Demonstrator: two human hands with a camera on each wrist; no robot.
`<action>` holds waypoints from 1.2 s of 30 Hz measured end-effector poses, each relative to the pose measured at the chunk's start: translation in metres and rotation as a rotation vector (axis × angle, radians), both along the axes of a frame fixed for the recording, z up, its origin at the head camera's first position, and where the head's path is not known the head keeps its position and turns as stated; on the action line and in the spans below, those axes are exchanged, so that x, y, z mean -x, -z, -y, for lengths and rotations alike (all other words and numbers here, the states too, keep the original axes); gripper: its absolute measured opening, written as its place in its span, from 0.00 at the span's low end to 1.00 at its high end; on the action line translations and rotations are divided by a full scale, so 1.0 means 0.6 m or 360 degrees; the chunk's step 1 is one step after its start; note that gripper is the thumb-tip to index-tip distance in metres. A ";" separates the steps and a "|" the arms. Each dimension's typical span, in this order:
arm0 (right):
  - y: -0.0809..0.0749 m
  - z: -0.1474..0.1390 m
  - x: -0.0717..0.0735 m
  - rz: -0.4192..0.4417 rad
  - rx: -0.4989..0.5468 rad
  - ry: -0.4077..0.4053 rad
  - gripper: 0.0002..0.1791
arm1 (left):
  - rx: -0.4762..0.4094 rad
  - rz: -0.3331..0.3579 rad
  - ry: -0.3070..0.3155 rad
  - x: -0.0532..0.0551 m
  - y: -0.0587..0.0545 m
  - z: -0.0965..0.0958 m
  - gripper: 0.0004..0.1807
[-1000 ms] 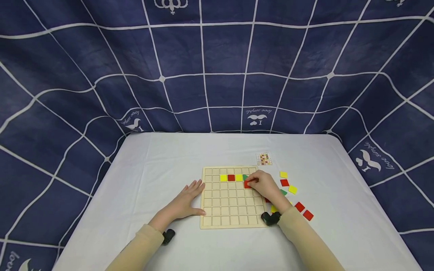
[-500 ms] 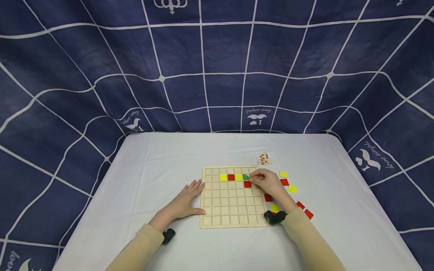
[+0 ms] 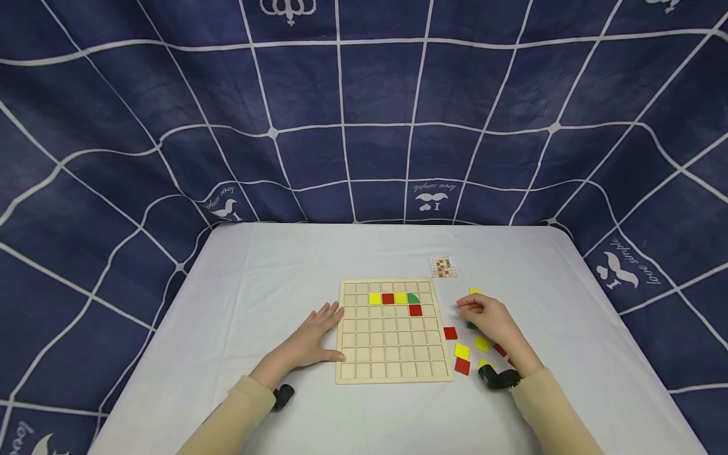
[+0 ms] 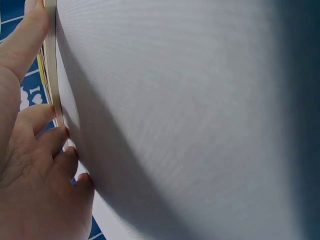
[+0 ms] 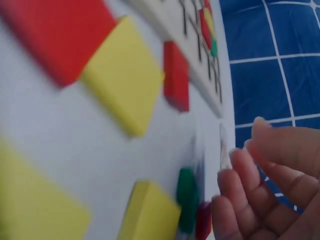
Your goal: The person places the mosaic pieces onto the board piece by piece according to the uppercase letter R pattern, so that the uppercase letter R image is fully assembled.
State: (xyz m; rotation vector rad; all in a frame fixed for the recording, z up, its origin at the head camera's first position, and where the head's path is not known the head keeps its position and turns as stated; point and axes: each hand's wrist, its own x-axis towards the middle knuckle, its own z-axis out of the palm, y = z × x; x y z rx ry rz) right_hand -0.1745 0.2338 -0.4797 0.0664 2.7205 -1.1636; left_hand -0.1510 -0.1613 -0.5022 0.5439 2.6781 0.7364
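Note:
A wooden grid board (image 3: pixel 392 341) lies on the table. One row holds yellow, red and yellow square tiles and a green piece (image 3: pixel 412 298) with a rounded corner. Below the green piece is a red tile (image 3: pixel 416 310). My left hand (image 3: pixel 307 338) touches the board's left edge with fingers spread and thumb extended. To the right of the board, my right hand (image 3: pixel 490 319) hovers above loose tiles, its fingers loosely bent and no tile seen between them. In the right wrist view, a loose green piece (image 5: pixel 187 200) lies beside a yellow tile (image 5: pixel 150 212), near the fingers.
A small card with a coloured grid pattern (image 3: pixel 442 266) lies beyond the board's upper right corner. Several red and yellow tiles, including a red tile (image 3: pixel 450 333) by the board's right edge, are scattered on the white tablecloth (image 3: pixel 273 265). Dark blue curtains surround the table.
The right hand has let go of the red tile, now in its cell below the green piece, and has moved right off the board to the loose tiles. The left hand has stayed put.

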 end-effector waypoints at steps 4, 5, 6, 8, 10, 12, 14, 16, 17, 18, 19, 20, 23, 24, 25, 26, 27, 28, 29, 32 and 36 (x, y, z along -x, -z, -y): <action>0.006 -0.013 -0.015 -0.0020 -0.0153 0.0034 0.14 | 0.0005 0.0003 -0.0009 -0.001 0.000 -0.002 0.57; 0.008 -0.016 -0.018 -0.0025 -0.0190 0.0043 0.14 | 0.0002 0.0004 -0.0011 -0.001 0.000 -0.002 0.57; 0.010 -0.018 -0.021 -0.0032 -0.0224 0.0047 0.15 | 0.0000 0.0006 -0.0011 -0.001 0.000 -0.003 0.57; 0.013 -0.021 -0.026 -0.0031 -0.0269 0.0047 0.17 | -0.0011 0.0013 -0.0015 -0.002 0.000 -0.003 0.57; 0.018 -0.022 -0.029 -0.0027 -0.0311 0.0046 0.18 | -0.0017 0.0015 -0.0016 -0.002 -0.001 -0.003 0.57; 0.021 -0.021 -0.031 -0.0037 -0.0328 0.0039 0.19 | -0.0012 0.0013 -0.0015 -0.002 -0.001 -0.003 0.57; 0.023 -0.020 -0.033 -0.0053 -0.0340 0.0038 0.18 | -0.0007 0.0007 -0.0014 -0.002 -0.001 -0.003 0.57; 0.023 -0.017 -0.033 -0.0068 -0.0348 0.0038 0.17 | 0.0001 0.0004 -0.0014 -0.002 -0.001 -0.003 0.57; 0.021 -0.016 -0.033 -0.0070 -0.0348 0.0037 0.17 | 0.0003 0.0004 -0.0014 -0.001 -0.001 -0.003 0.57; 0.020 -0.015 -0.033 -0.0066 -0.0349 0.0038 0.17 | 0.0004 0.0004 -0.0015 -0.001 -0.001 -0.003 0.57; 0.019 -0.015 -0.032 -0.0063 -0.0353 0.0040 0.17 | 0.0003 0.0004 -0.0015 -0.001 0.000 -0.003 0.57; 0.018 -0.014 -0.032 -0.0063 -0.0358 0.0042 0.16 | 0.0003 0.0004 -0.0015 -0.001 0.000 -0.003 0.57; 0.019 -0.013 -0.032 -0.0075 -0.0365 0.0058 0.16 | 0.0000 0.0002 -0.0014 -0.001 -0.001 -0.003 0.57; 0.020 -0.013 -0.033 -0.0086 -0.0369 0.0066 0.16 | 0.0001 0.0001 -0.0015 -0.001 -0.001 -0.003 0.58; 0.022 -0.013 -0.033 -0.0100 -0.0368 0.0074 0.15 | 0.0003 0.0001 -0.0015 -0.001 -0.001 -0.003 0.58; 0.022 -0.013 -0.033 -0.0110 -0.0369 0.0086 0.15 | 0.0007 0.0001 -0.0014 -0.001 -0.001 -0.004 0.58; 0.022 -0.013 -0.033 -0.0119 -0.0362 0.0090 0.14 | 0.0011 0.0001 -0.0014 -0.001 -0.001 -0.004 0.58; 0.021 -0.012 -0.033 -0.0126 -0.0354 0.0091 0.14 | 0.0013 0.0001 -0.0015 -0.001 -0.001 -0.004 0.58; 0.019 -0.011 -0.034 -0.0130 -0.0340 0.0086 0.14 | 0.0014 -0.0001 -0.0015 -0.001 -0.001 -0.004 0.58; 0.010 -0.011 -0.034 -0.0094 -0.0283 0.0086 0.13 | 0.0016 0.0001 -0.0015 0.000 0.000 -0.003 0.58; -0.003 -0.013 -0.032 -0.0029 -0.0181 0.0079 0.12 | 0.0017 0.0004 -0.0012 0.000 0.001 -0.002 0.58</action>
